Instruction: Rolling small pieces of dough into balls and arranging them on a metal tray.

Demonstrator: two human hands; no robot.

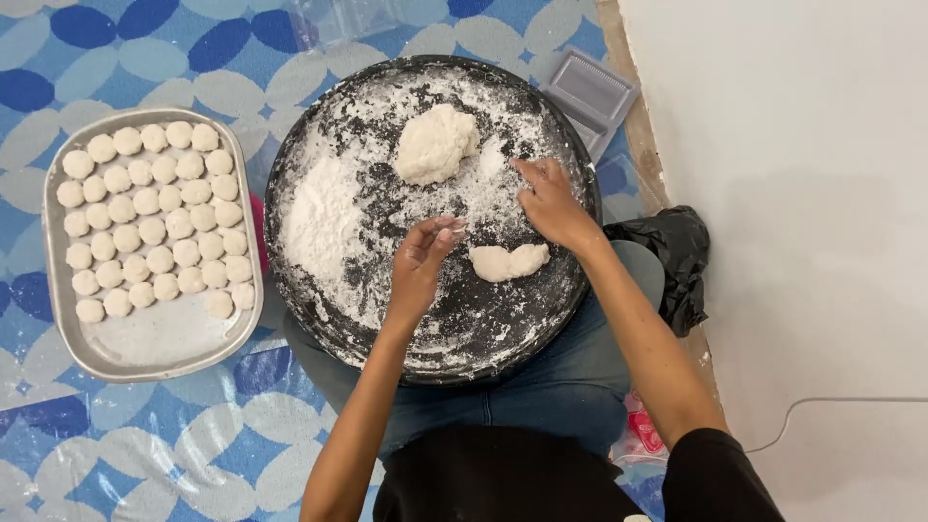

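one dough piece (pixel 508 261) between both grips, untouched

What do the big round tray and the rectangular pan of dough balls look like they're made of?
Large round black tray: probably dark metal, matte, flour-dusted; the finish is hard to judge. Rectangular grey pan: likely aluminium or steel, with a dull silvery sheen and rolled rim. Small white dough balls: soft, floury dough.

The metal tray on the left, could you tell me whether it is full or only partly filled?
Partly filled. Rows of small dough balls cover most of the metal tray, but its near end is bare.
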